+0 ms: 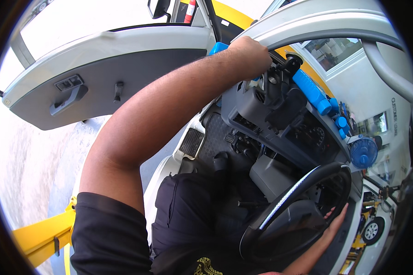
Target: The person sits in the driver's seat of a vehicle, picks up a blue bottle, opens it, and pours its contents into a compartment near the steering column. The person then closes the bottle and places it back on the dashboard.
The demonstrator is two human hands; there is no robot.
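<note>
My left arm stretches across the cab, and my left hand is closed in a fist at the far corner of the dashboard, beside the windshield pillar. Its fingertips are hidden, so I cannot make out what it holds. A black suction mount stands just right of that fist. At the lower right, my right hand wraps round the rim of the black steering wheel, with fingertips showing inside the rim. Behind the wheel lies the instrument cluster.
An open grey-and-white door swings out on the left. Blue bottles and a small blue fan line the dashboard top. Pedals and a grey column cover sit by my legs. A yellow bar is at lower left.
</note>
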